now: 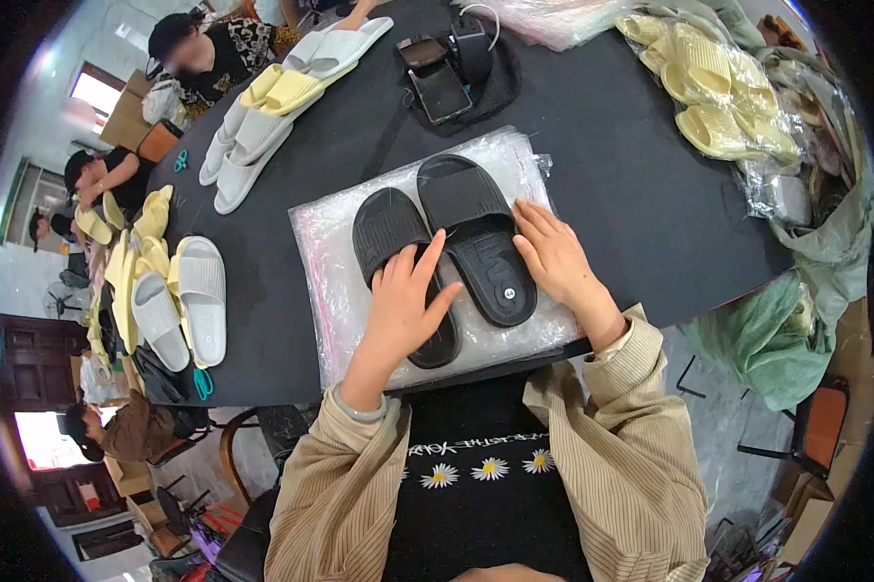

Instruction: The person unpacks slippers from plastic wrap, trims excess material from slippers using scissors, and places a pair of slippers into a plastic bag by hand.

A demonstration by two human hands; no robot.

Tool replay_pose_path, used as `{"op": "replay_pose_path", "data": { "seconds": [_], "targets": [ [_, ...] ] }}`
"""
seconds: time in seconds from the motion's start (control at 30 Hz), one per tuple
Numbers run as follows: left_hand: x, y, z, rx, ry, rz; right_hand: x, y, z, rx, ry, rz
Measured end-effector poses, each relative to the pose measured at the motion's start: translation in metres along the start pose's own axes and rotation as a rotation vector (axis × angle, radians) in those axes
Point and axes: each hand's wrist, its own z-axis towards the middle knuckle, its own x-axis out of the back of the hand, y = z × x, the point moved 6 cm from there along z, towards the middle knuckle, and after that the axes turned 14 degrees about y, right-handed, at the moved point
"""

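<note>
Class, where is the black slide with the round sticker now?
In the head view, the stickered slide lies on plastic bags, right of its mate, beside the right hand.

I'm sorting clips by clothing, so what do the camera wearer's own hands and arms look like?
The left hand and right hand are bare, without gloves. The left sleeve and right sleeve match: loose, creased tan cloth with thin dark stripes. A pale grey band shows at the left wrist.

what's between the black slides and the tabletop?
Flat clear plastic, apparently stacked bags. It sticks out on both sides of the black slides, over the tabletop. Shows in the head view.
</note>
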Motion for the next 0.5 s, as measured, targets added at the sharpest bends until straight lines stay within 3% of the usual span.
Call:
{"op": "replay_pose_path", "data": {
  "seconds": [0.13,0.2,0.33,0.47,0.5],
  "targets": [
    [-0.02,0.001,0.009,0.084,-0.16,0.036,0.0,-0.002,0.0,-0.007,-0.002,-0.007],
    [-0.031,0.004,0.007,-0.038,-0.046,0.197,0.0,-0.002,0.0,0.012,-0.004,-0.036],
    [-0.039,-0.014,0.009,0.095,0.054,0.252,-0.002,-0.007,0.0,0.069,-0.042,-0.087],
    [0.005,-0.028,0.001,0.037,0.267,0.233,-0.009,-0.011,-0.004,0.127,-0.122,-0.242],
    [0.018,-0.04,-0.005,0.141,0.232,0.225,-0.01,-0.012,-0.005,0.137,-0.112,-0.297]
  ]
}}
